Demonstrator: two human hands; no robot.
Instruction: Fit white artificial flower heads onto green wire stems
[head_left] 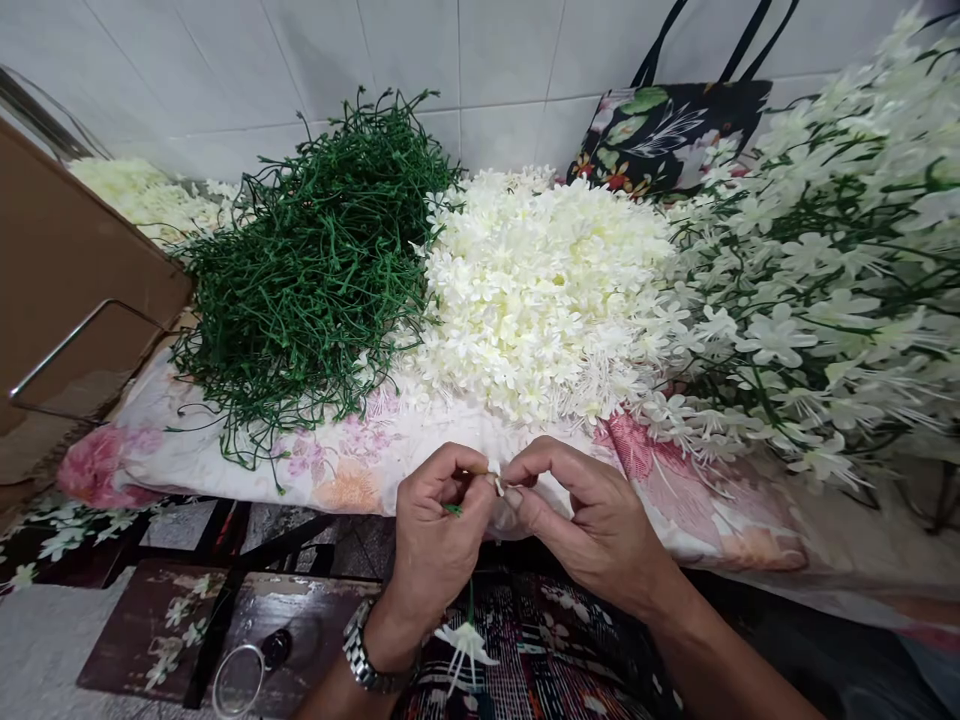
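Note:
In front of my body, my left hand [444, 505] pinches a green artificial flower stem, mostly hidden by the fingers. A white artificial flower [466, 643] hangs from that stem below the hand. Close beside it, my right hand [574, 500] has its thumb and forefinger closed on a small white flower piece [494, 470], which meets the left fingertips. Just beyond the hands lie a heap of loose white blossoms [547, 290] and, to its left, a tangled pile of green plastic stems [315, 250].
A flower-printed cloth [427, 455] covers the work surface. Assembled white flower sprays [795, 330] crowd the right side. A black floral bag [667, 135] leans against the tiled wall [495, 50]. At left stands a cardboard box [67, 270]; below is a dark wooden board [300, 610].

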